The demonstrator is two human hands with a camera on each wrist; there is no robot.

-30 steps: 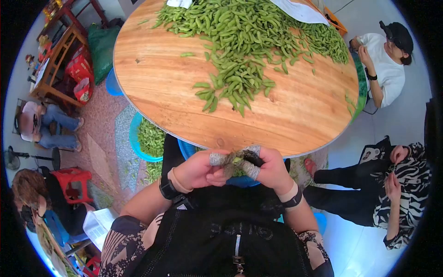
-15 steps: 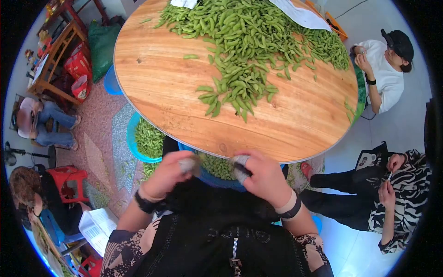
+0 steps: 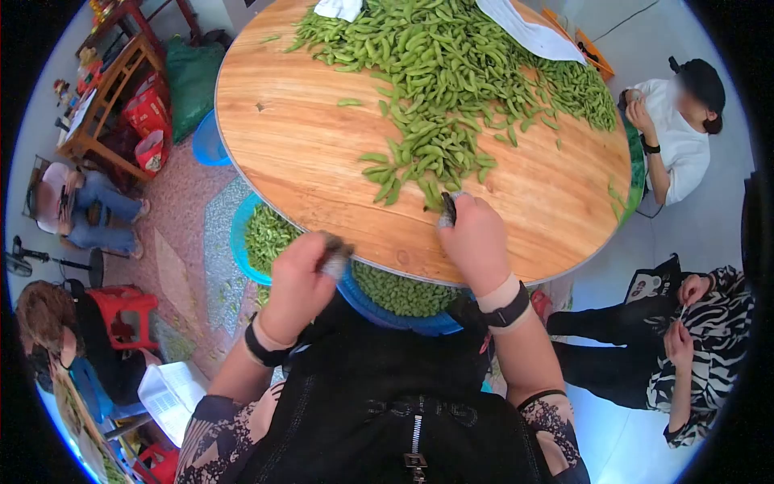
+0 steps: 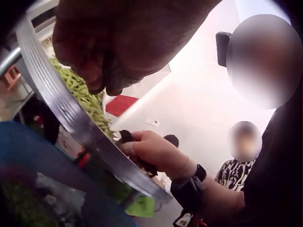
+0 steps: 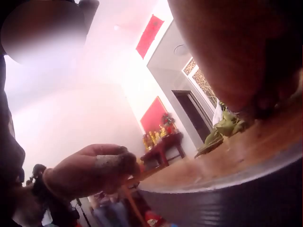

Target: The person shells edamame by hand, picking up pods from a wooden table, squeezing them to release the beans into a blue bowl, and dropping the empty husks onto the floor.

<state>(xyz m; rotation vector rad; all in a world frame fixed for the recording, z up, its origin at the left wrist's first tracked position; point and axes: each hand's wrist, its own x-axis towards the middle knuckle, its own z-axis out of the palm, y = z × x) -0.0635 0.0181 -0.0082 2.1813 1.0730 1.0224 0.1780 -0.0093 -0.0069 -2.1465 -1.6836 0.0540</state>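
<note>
While the right hand [image 3: 476, 238] lies on the desk [image 3: 306, 161], its taped fingers [image 3: 444, 219] curl down at the near edge of the pod heap [image 3: 435, 89]. Whether they grip a pod cannot be told. The left hand [image 3: 302, 278] hangs at the desk's rim, just beside the blue basin [image 3: 411, 324], with its fingers bunched together. What they hold, if anything, is indiscernible. Both wrist views are blurred.
</note>
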